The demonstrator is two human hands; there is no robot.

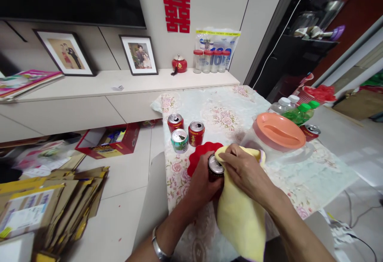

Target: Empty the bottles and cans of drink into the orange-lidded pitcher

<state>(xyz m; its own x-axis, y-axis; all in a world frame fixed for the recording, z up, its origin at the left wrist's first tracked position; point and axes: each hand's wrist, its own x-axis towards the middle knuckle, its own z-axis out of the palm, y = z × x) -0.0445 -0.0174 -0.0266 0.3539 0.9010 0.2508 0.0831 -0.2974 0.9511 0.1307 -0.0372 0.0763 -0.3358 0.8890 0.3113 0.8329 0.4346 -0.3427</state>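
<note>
My left hand (204, 182) is wrapped round a dark drink can (216, 165), holding it upright with its silver top showing. In my right hand (239, 170) a yellow cloth (241, 214) is pinched, its upper fold touching the can's rim and the rest hanging down toward me. Partly hidden behind my left hand lies a red scalloped dish or mat (199, 156). Beyond it, on the flowered tablecloth (224, 116), two red cans (196, 133) and a green can (179, 141) stand grouped at the left.
At the right stand a clear pitcher with an orange lid (281, 131), several plastic bottles (303, 112) and another red can (310, 131). Jars with red lids (211, 61) line the back cabinet. Flattened cardboard (68, 202) and a red box (110, 142) lie on the floor.
</note>
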